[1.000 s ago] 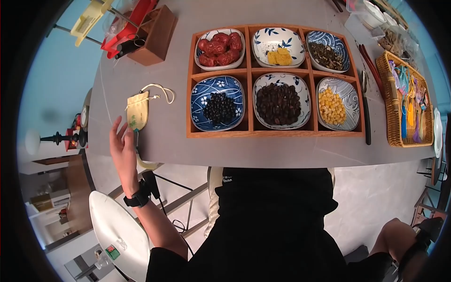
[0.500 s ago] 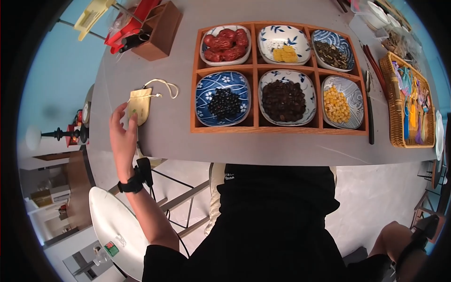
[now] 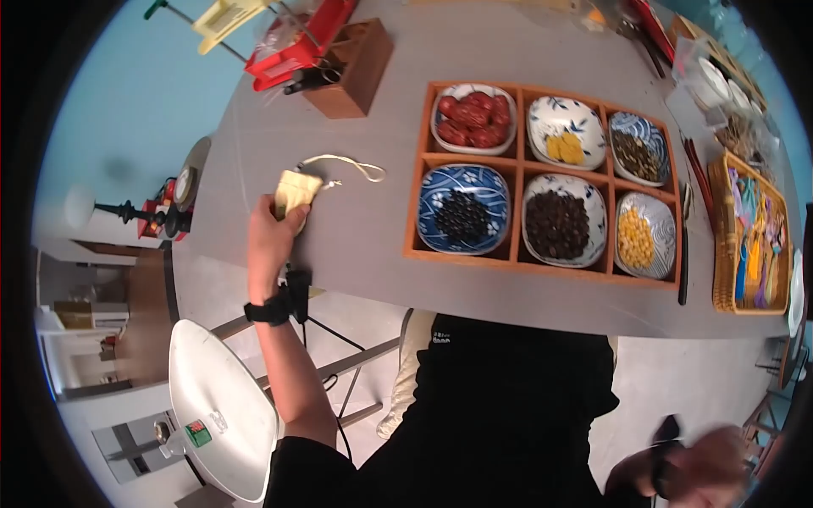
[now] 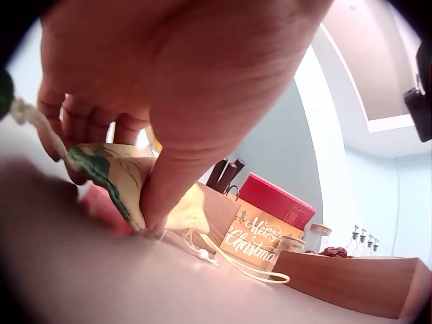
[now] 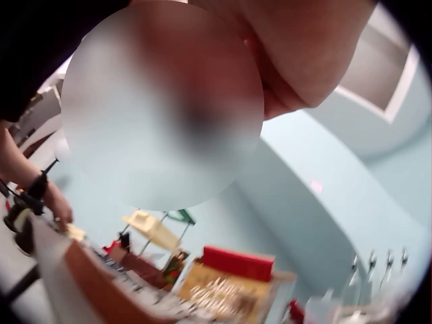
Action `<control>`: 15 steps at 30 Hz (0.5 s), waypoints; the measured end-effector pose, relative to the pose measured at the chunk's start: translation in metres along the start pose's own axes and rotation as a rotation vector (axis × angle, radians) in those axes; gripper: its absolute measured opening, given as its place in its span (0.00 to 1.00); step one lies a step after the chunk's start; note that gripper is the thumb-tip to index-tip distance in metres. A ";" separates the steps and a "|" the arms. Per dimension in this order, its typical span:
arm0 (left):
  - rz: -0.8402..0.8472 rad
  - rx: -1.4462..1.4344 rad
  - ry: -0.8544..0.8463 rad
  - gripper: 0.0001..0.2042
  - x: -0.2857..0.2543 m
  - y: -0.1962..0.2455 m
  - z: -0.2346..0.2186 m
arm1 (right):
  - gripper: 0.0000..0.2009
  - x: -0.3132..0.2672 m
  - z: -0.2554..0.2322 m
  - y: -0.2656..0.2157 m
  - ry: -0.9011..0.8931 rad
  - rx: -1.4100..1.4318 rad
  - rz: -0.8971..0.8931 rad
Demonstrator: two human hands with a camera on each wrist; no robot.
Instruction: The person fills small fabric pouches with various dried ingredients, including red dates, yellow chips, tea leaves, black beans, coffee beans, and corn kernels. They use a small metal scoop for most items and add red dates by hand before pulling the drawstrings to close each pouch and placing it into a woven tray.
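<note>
At the left of the table my left hand (image 3: 273, 237) pinches a small cream drawstring pouch (image 3: 296, 193) between thumb and fingers. The left wrist view shows the thumb on the near side of the pouch (image 4: 121, 172), which has green trim, and fingers beyond it. Its looped cord (image 4: 253, 270) trails over the tabletop. My right hand (image 3: 711, 474) is a blur at the lower right of the head view, below the table edge and away from the dishes. In the right wrist view a blurred disc covers most of that hand (image 5: 297, 54).
A six-part wooden tray (image 3: 517, 169) holds patterned dishes of red dates, beans, corn kernels and other dry foods. Right of it are a knife (image 3: 683, 262) and a wicker basket (image 3: 724, 245) of tassels. A wooden box (image 3: 368, 72) stands at the back left.
My left hand has come forward onto the pouch and now pinches it. The right hand has moved inward at the lower right. The head view has shifted, so the tray appears further right.
</note>
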State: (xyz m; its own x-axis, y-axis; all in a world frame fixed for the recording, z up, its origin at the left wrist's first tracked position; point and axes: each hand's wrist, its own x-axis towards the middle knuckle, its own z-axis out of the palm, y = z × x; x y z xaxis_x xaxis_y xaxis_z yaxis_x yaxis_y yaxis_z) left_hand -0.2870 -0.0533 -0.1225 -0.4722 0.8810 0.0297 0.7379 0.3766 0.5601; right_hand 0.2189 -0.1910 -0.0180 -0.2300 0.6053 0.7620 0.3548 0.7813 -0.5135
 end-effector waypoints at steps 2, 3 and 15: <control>0.082 -0.153 0.028 0.16 -0.017 0.002 -0.004 | 0.12 -0.039 0.030 0.027 -0.232 0.312 0.195; 0.064 -0.258 0.008 0.15 -0.027 0.008 -0.007 | 0.10 -0.038 0.054 0.015 -0.309 0.251 0.355; 0.078 -1.067 -0.794 0.34 -0.134 0.059 -0.003 | 0.09 0.016 0.126 0.015 -0.381 0.256 0.482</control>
State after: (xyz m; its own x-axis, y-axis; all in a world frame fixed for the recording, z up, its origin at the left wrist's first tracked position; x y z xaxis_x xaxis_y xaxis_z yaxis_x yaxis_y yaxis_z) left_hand -0.1818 -0.1499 -0.0909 0.2305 0.9539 -0.1922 -0.1593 0.2318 0.9596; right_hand 0.1062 -0.1504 -0.0627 -0.4201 0.8710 0.2549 0.2824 0.3924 -0.8754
